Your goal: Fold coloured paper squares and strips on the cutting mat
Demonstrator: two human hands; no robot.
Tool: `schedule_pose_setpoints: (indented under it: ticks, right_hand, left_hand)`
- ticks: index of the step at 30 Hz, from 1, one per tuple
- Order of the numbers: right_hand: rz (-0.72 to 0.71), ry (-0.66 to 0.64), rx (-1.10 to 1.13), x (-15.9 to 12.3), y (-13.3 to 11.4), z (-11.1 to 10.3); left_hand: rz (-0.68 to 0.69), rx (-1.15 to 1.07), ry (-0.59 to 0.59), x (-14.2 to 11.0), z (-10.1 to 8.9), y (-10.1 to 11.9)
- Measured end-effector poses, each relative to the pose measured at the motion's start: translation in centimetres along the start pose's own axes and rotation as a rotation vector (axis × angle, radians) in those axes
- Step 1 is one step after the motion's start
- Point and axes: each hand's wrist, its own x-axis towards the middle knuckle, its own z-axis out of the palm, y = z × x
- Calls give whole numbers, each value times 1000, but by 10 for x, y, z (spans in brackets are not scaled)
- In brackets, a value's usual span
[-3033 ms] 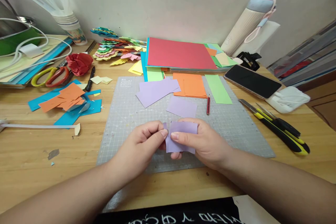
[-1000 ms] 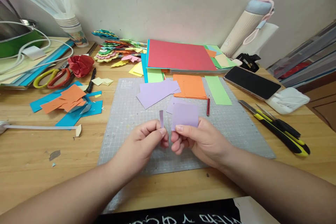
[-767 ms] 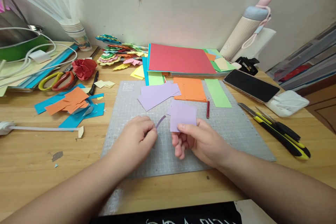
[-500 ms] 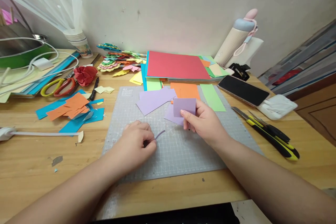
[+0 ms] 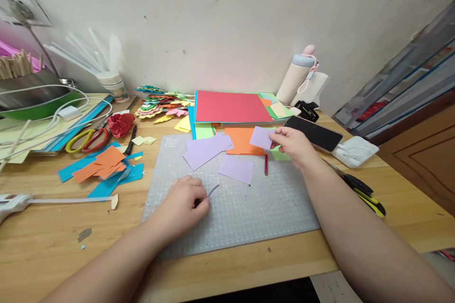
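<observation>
My right hand (image 5: 289,144) pinches a small purple paper square (image 5: 261,138) by its right edge, over the orange paper (image 5: 239,141) and a partly hidden green sheet. On the grey cutting mat (image 5: 263,218) rests my left hand (image 5: 188,199), fingers curled, with a thin purple paper strip (image 5: 213,190) sticking out from between thumb and finger. Two more purple pieces lie on the mat: a larger sheet (image 5: 206,150) at the upper left and a smaller rectangle (image 5: 236,170) between my hands. A dark red pen-like stick (image 5: 266,164) lies just below the held square.
Red paper (image 5: 232,107) tops a stack at the back. To the left are scissors (image 5: 88,140), blue and orange scraps (image 5: 101,165) and a glue gun (image 5: 14,202). To the right are a phone (image 5: 314,132), a white case (image 5: 356,151) and a yellow-black cutter (image 5: 369,203).
My right hand has carried the purple square right and away from me, uncovering the smaller purple rectangle and the red stick. My left hand still holds the strip. The view has tilted up.
</observation>
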Motion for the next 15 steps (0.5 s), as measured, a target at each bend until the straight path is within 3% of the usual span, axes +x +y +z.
schedule_pose_setpoints:
  ticks: [6, 15]
  right_hand:
    - [50, -223, -48, -9, 0, 7]
    - [-2, -48, -221, 21, -5, 6]
  left_hand:
    - [59, 20, -3, 1, -2, -4]
    - [78, 19, 18, 1, 0, -5]
